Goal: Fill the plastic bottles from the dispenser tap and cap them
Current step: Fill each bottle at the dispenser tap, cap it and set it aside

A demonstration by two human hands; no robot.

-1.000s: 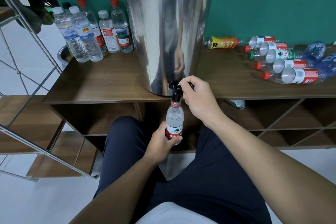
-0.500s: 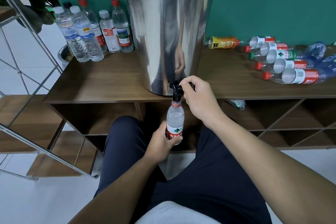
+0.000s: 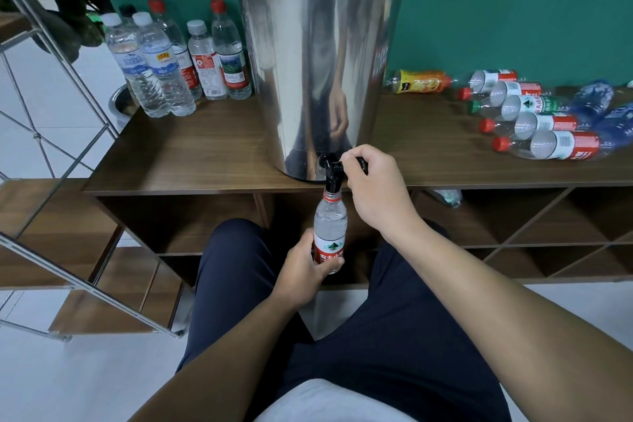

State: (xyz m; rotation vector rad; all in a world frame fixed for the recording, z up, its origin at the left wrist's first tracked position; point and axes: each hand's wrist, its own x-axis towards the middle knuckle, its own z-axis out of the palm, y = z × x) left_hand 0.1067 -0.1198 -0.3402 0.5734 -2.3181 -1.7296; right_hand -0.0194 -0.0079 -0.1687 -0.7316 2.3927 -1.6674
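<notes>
Bottle [image 3: 330,228] sits upright right under the black tap [image 3: 331,172] of the big steel dispenser [image 3: 318,72], neck tucked up against the spout. The left hand [image 3: 303,270] has its fingers wrapped around the lower part, over the red label, holding it out in front of the wooden shelf unit [image 3: 205,161]. The right hand [image 3: 375,187] is curled around the tap's black lever, pinching it from the side.

Water looks to reach well up the bottle, though the exact level is hard to tell. No cap on it that can be made out.

On the shelf top, left of the dispenser, a bunch of capped bottles [image 3: 161,62] stand upright by the green wall. Off to the right, a pile of bottles [image 3: 544,123] lies on its side, mostly red caps, plus an orange one [image 3: 419,81] nearest the dispenser.
</notes>
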